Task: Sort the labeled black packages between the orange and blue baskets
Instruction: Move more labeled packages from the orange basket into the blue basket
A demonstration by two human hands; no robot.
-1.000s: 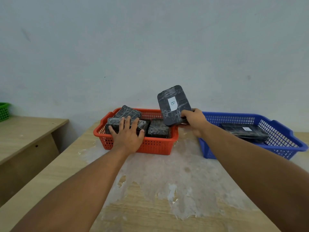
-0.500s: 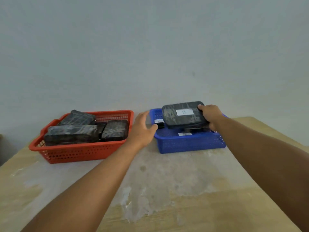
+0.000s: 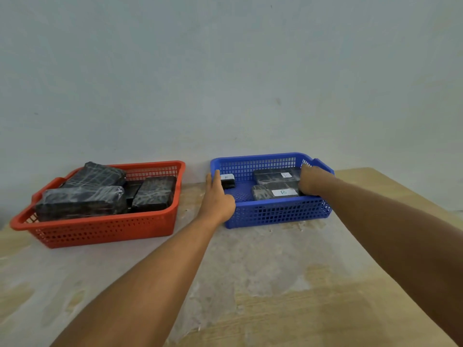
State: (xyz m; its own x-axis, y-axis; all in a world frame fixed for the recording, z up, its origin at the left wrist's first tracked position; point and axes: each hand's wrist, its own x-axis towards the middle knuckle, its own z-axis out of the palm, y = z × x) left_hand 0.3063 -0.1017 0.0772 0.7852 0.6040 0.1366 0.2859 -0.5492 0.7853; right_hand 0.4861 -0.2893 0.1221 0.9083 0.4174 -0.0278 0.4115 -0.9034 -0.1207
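Packages: black blocks wrapped in glossy film, some with a white label; the B-labelled package [image 3: 275,192] lies flat in the blue basket [image 3: 275,213], in front of a second labelled package [image 3: 276,175], with a small labelled package [image 3: 227,181] at the basket's left side.
Unsorted stock: four or so wrapped packages [image 3: 82,202] piled in the orange basket [image 3: 105,230], well apart from my hands; their labels are not visible from here.
Right grip: my right hand [image 3: 310,182] sits at the right end of the two larger packages in the blue basket, fingers curled down on them; I cannot tell whether they are clamped or already letting go.
Left grip: my left hand [image 3: 218,199] is spread flat and holding nothing, resting against the blue basket's left front corner, apparently steadying it.
Handling, my judgement: the blocks look rigid and fairly dense, not fragile; the film looks slick, so a pinch on a face may slide.
Where to take hold: across the short sides, thumb under one long edge, label up.
Table: worn wooden table [image 3: 263,284] carries both baskets side by side.
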